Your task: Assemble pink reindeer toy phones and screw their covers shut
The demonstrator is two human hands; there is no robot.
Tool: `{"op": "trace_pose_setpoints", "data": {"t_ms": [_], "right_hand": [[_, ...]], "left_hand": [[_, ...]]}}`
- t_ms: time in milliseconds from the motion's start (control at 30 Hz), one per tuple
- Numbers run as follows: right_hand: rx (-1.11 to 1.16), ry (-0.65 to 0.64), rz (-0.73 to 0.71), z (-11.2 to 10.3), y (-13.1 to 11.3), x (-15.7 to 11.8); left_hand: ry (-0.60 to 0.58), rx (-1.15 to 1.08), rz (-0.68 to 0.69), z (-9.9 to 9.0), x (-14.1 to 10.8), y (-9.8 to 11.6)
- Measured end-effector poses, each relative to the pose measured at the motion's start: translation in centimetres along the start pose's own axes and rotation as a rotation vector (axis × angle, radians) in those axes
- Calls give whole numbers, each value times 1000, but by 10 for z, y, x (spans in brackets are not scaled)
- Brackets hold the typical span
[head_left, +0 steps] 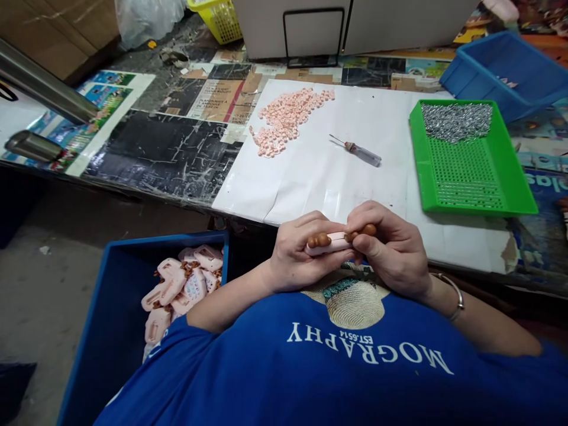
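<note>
Close to my chest, at the table's front edge, a pink plastic piece (331, 243) with brown rounded parts (319, 240) is held between both hands. My left hand (306, 248) wraps round its left end, fingers closed. My right hand (388, 245) pinches a brown part (369, 230) at the right end between thumb and fingers. On the white sheet (310, 183) beyond lie a screwdriver (364, 155) with a clear handle and a spread of small pink pieces (286, 115).
A green tray (470, 171) holding silvery metal pieces (457, 121) sits at the right, a blue bin (510, 74) behind it. At lower left, a blue crate (100, 319) holds pink parts (171, 281). Metal cylinders (33, 146) and a yellow basket (222, 23) are farther left.
</note>
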State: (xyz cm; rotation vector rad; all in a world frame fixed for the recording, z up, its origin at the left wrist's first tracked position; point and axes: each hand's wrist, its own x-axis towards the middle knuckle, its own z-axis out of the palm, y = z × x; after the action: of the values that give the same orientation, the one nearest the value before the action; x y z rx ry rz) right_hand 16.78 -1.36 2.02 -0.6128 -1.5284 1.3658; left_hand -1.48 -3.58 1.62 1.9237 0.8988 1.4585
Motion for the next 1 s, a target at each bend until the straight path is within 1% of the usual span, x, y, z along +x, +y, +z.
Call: {"op": "trace_pose_setpoints", "data": {"t_ms": [33,100,200,267,333,367,433,467,500,533,600,633,667,700,733,800,833,867,933,1000], "right_hand": [[-22,-5,1,-1,-1,1],[-21,-10,42,-1,-2,1],[81,8,139,0,-1,0],[153,33,206,2,1,-1],[192,48,260,3,3,-2],[192,49,272,2,4,-2],[118,41,244,1,4,-2],[26,37,188,-1,4,-2],[-106,26,94,-3,3,-2],[-267,3,-35,-6,1,-2],[-598,-86,-346,-11,-2,-1],[-718,-143,-487,-14,-4,0],[-786,-193,-566,-15,-6,1],[-796,-224,-560,-16,-7,2],[-760,-226,-486,-16,-8,3],[-632,-162,-253,-14,-8,4],[-576,-119,-164,-13,-7,5],[-531,-89,-115,-12,-5,5],[-427,-62,-74,-12,0,4],[-244,-44,7,-14,6,2]], "left_hand": [[7,-3,-8,0,0,0],[17,-29,-73,0,-1,1],[18,-124,-253,2,-4,2],[12,-269,-376,5,-6,3],[-10,-446,-470,7,-8,2],[-22,-510,-502,7,-8,2],[-51,-550,-537,6,-8,1],[-63,-535,-546,5,-8,1],[-78,-514,-555,4,-8,1],[-94,-494,-561,3,-8,1],[-130,-481,-581,1,-7,1],[-141,-485,-594,1,-8,2],[-147,-492,-604,1,-8,2],[-145,-493,-609,1,-9,2],[-134,-485,-606,2,-9,2],[-110,-447,-571,3,-10,1],[-102,-431,-550,4,-10,1],[-103,-429,-540,4,-9,0],[-123,-471,-546,4,-8,0],[-113,-513,-555,3,-7,-2]]}}
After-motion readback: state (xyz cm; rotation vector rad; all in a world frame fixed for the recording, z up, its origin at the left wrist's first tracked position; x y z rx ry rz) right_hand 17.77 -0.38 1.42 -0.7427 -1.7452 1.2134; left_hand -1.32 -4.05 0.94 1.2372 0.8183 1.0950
